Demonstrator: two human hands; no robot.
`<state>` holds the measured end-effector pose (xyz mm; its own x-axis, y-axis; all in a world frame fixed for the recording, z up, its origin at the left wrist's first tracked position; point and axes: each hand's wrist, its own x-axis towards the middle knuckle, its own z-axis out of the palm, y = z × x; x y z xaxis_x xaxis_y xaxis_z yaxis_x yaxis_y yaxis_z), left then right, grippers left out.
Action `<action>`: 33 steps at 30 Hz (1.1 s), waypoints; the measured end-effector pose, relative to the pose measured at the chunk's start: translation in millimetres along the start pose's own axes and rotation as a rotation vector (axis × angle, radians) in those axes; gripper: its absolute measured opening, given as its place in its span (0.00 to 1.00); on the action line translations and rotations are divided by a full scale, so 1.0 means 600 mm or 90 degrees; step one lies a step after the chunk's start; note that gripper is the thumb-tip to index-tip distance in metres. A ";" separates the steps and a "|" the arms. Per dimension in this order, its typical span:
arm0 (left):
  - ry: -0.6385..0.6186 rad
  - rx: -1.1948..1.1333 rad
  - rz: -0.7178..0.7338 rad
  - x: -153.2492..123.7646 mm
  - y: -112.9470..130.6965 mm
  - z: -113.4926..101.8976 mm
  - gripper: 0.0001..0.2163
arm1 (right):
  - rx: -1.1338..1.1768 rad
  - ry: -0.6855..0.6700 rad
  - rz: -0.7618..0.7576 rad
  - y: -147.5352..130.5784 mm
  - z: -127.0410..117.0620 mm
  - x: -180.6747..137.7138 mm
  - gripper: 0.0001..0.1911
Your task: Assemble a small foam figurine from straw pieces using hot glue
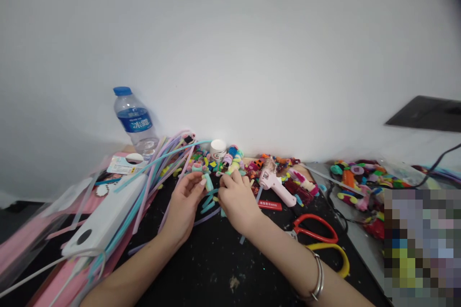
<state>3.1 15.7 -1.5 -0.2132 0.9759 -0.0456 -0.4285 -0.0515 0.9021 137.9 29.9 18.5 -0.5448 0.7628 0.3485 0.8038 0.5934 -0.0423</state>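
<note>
My left hand (184, 204) and my right hand (236, 201) meet over a black mat (216, 259), fingers pinched close together. The left fingertips hold a short teal fuzzy piece (208, 182). The right fingers are curled around something small that I cannot make out. Cut teal and lilac pipe-cleaner bits (208, 205) lie on the mat between and under the hands. A silver bangle (318, 280) sits on my right wrist.
Long pastel pipe cleaners (158, 163) fan out at left over a white flat box (108, 218). A water bottle (135, 122) stands by the wall. A pink glue gun (275, 183), red and yellow scissors (319, 235) and heaps of colourful fuzzy pieces (360, 177) lie at right.
</note>
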 end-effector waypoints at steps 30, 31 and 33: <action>-0.159 -0.140 -0.251 -0.022 0.003 0.008 0.09 | 0.347 0.219 0.012 0.043 -0.013 -0.108 0.19; -0.164 -0.151 -0.263 -0.022 0.003 0.007 0.09 | 0.348 0.209 0.013 0.042 -0.013 -0.109 0.18; -0.173 -0.171 -0.277 -0.021 0.001 0.006 0.09 | 0.343 0.194 0.012 0.039 -0.011 -0.110 0.17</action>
<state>8.8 4.0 1.4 0.2506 0.9369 -0.2436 -0.6418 0.3492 0.6828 194.4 -8.4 0.7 -0.3754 0.7137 0.5914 0.5357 0.6877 -0.4899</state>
